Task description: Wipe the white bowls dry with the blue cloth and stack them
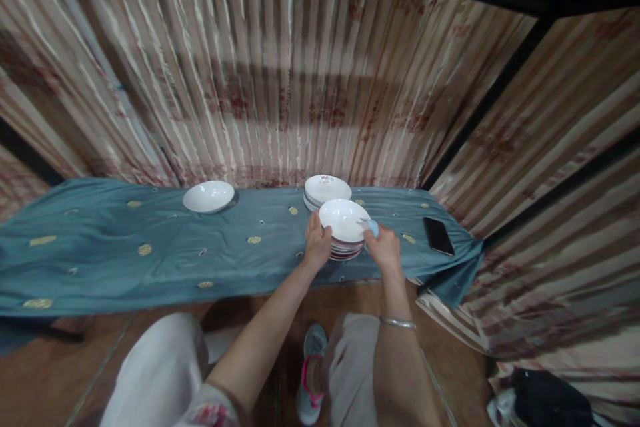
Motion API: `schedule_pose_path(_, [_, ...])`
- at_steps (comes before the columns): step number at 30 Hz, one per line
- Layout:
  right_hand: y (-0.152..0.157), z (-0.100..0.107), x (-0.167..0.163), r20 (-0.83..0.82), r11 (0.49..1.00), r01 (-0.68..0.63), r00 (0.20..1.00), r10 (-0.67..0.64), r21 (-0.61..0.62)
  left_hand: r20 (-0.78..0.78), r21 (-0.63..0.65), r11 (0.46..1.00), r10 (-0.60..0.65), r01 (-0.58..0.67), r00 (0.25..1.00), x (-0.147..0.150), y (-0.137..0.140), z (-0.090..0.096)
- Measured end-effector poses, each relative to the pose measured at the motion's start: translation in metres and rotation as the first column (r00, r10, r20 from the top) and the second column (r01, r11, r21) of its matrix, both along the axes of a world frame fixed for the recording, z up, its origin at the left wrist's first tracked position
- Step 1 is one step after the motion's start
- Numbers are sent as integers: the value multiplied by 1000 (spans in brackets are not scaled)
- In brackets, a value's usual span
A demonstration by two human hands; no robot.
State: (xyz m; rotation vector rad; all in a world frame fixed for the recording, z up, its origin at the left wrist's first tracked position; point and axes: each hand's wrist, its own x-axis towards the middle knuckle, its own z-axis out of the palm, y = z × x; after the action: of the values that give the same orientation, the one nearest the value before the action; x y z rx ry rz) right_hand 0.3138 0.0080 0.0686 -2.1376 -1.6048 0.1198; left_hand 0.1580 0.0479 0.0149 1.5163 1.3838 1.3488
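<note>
A white deep plate (344, 219) lies on top of a stack of dishes (346, 250) with dark red rims, near the front edge of the table. At its left rim my left hand (318, 241) is closed on the plate, thumb on the near side. On the right rim, my right hand (384, 245) is closed round a small light blue thing (371, 226), whose kind I cannot make out; it touches the plate's inside edge. Just behind stands another stack of white plates (327, 188), the top one with a floral print. Farther left rests a single white deep plate (209, 196).
A teal cloth with yellow motifs (165, 260) covers the long narrow table. Toward its right end lies a black phone (439, 235). Pleated curtains (280, 80) hang behind and at the right, with dark frame poles (493, 107). A black bag-like item (550, 400) sits at lower right.
</note>
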Motion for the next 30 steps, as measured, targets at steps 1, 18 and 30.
schedule_pose_path(1, [0, -1, 0, 5, 1000, 3, 1000, -3, 3, 5, 0, 1000, -4, 4, 1000, 1, 0, 0])
schedule_pose_path(18, [-3, -1, 4, -95, 999, -3, 995, 8, 45, 90, -59, 996, -64, 70, 994, -4, -1, 2])
schedule_pose_path(30, [-30, 42, -23, -193, 917, 61, 981, 18, 395, 134, -79, 992, -83, 94, 987, -6, -4, 8])
